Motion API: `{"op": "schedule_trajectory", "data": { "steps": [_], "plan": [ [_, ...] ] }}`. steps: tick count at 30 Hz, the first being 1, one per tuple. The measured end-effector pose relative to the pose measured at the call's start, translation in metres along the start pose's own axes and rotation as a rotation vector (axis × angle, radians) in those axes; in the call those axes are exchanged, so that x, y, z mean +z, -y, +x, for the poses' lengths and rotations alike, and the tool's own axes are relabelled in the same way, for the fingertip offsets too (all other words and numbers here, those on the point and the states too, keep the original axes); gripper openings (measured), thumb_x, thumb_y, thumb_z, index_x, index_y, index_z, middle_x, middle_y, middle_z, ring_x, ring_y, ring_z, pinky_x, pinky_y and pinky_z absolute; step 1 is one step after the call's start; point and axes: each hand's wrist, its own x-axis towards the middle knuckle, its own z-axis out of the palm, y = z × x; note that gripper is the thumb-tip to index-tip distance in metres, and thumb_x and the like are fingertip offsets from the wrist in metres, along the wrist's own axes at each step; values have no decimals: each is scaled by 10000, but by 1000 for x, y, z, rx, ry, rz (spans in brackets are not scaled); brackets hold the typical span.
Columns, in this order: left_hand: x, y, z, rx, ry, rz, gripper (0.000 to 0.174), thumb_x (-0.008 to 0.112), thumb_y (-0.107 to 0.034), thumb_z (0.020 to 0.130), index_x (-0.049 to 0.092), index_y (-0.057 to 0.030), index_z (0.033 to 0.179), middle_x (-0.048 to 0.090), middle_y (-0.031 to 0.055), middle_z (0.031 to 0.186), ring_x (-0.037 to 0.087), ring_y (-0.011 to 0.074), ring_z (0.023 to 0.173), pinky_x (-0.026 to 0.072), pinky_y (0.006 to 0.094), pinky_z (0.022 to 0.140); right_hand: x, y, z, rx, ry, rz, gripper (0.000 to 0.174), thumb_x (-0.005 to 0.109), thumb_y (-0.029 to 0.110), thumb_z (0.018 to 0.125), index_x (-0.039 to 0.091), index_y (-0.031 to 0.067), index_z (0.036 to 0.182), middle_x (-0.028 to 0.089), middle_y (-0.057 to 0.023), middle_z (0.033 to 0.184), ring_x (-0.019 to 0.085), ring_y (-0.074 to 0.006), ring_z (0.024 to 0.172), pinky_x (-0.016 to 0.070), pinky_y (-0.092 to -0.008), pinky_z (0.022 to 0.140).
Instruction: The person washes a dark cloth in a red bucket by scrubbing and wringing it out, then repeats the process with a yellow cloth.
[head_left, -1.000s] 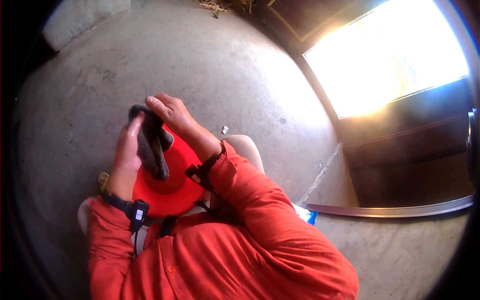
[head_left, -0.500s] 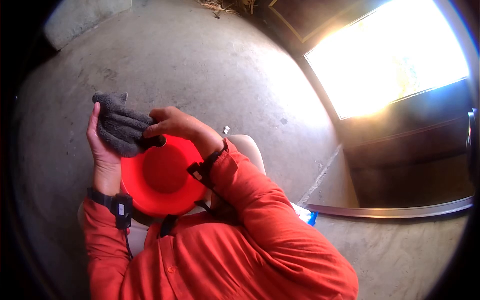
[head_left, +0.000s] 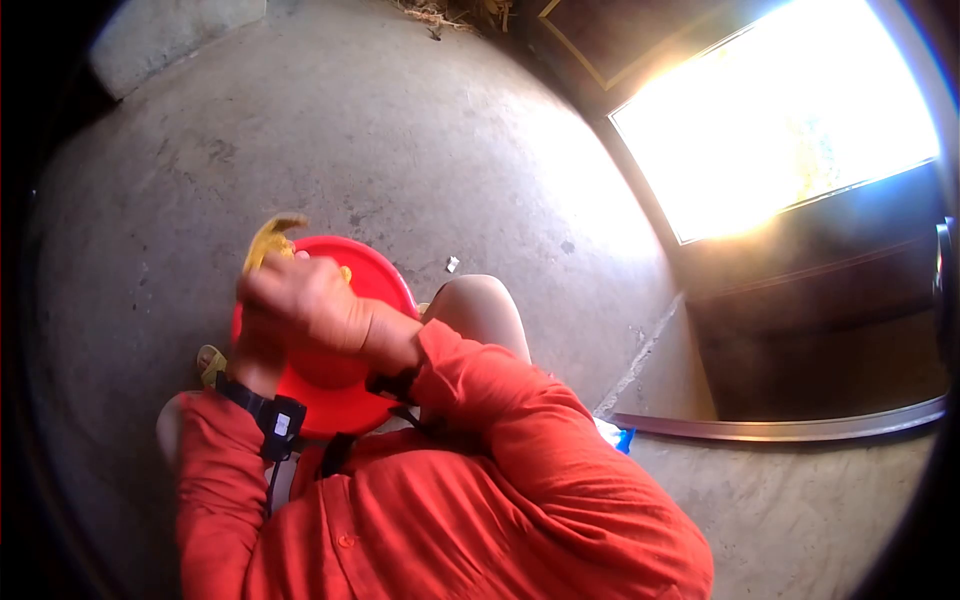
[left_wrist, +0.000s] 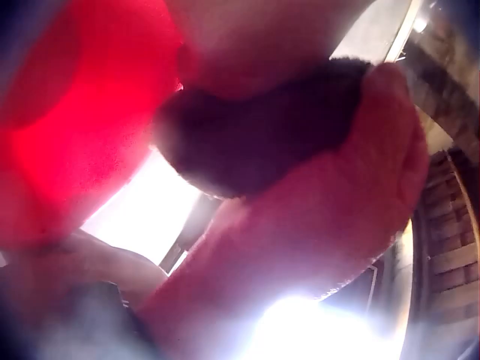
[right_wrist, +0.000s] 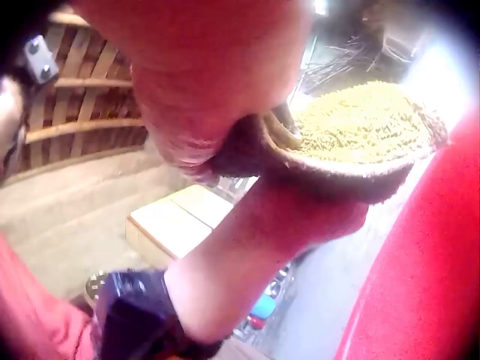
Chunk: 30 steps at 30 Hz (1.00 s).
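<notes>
My right hand grips a fuzzy cloth over the red basin. My left hand holds the same cloth from below, close under the right hand, which mostly hides it in the head view. The cloth has a yellow side, facing up in the right wrist view, and a dark grey side that fills the middle of the left wrist view. It is bunched between the two hands, with a yellow flap sticking out past the fingers and small yellow bits showing beside them.
The basin stands between the person's knees on a concrete floor. A small white scrap lies to its right. A blue-and-white packet is beside the person, near the metal door track.
The cloth was spread with its grey side showing; now it is bunched and yellow shows. The left hand has come back toward the basin, and the right hand has moved down over it.
</notes>
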Motion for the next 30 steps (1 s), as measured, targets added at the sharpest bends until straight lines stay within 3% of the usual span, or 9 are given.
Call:
{"op": "schedule_trajectory", "data": {
  "steps": [3, 5, 6, 9, 13, 14, 19, 24, 30],
  "plan": [
    [16, 13, 0, -25, -218, -72, 326, 420, -352, 976, 485, -90, 1159, 557, 83, 1107, 547, 223, 1019, 447, 353, 911, 19, -14, -4, -37, -28, -286, 144, 600, 233, 756, 493, 145, 719, 456, -32, 696, 520, -163, 538, 367, -305, 396],
    [16, 15, 6, 2, -264, -105, 290, 415, -333, 980, 478, -95, 1133, 544, 77, 1105, 539, 216, 1012, 448, 345, 906, 15, -26, 2, 156, 289, -660, 179, 595, 229, 774, 499, 81, 808, 533, -72, 720, 596, -241, 579, 445, -373, 453],
    [13, 17, 9, 17, -267, -108, 272, 412, -324, 982, 475, -98, 1120, 538, 74, 1105, 535, 213, 1009, 448, 341, 903, 23, -45, 2, 310, 129, -478, 189, 589, 207, 777, 475, 56, 793, 532, -70, 698, 594, -238, 561, 436, -366, 435],
    [-36, 15, 26, -78, -96, -109, 260, 442, -308, 973, 481, -91, 1111, 539, 69, 1105, 542, 197, 1001, 452, 328, 897, 16, -43, 4, 87, -34, -674, 179, 572, 233, 767, 455, 165, 649, 423, -4, 677, 477, -117, 496, 280, -292, 327],
    [-49, 19, 22, -9, -72, -91, 279, 474, -298, 957, 513, -74, 1118, 572, 78, 1080, 563, 212, 991, 467, 349, 889, 13, 0, -9, -193, -17, -302, 143, 546, 102, 733, 407, 112, 699, 379, -35, 544, 477, -136, 420, 322, -307, 366],
    [-48, 20, 19, -1, -92, -93, 284, 483, -296, 952, 521, -69, 1120, 580, 81, 1074, 569, 215, 988, 471, 354, 887, 24, -7, -18, -43, 170, -542, 143, 552, 115, 736, 410, 108, 717, 382, -37, 524, 476, -162, 411, 353, -316, 380],
    [9, 10, 8, -70, -260, -89, 377, 468, -274, 958, 491, -30, 1245, 575, 110, 1190, 557, 238, 1068, 441, 355, 957, 10, -76, 7, 765, 205, -236, 239, 511, 239, 869, 461, 10, 825, 628, -203, 732, 638, -351, 648, 478, -443, 546],
    [3, 2, 2, 47, -282, 393, 321, 513, -175, 928, 519, -18, 1209, 590, 82, 1133, 556, 197, 1054, 439, 339, 937, -15, -76, 8, 761, -119, 109, 235, 658, 256, 812, 631, 47, 915, 643, -189, 752, 648, -293, 712, 509, -367, 664],
    [15, -6, 1, 232, -312, 615, 466, 625, -129, 833, 447, -49, 1256, 574, 64, 1048, 559, 165, 1001, 475, 309, 831, -30, -66, 18, 866, -2, 606, 161, 707, 129, 795, 638, -3, 857, 611, -63, 669, 578, -105, 610, 489, -265, 541]
  ]
}}
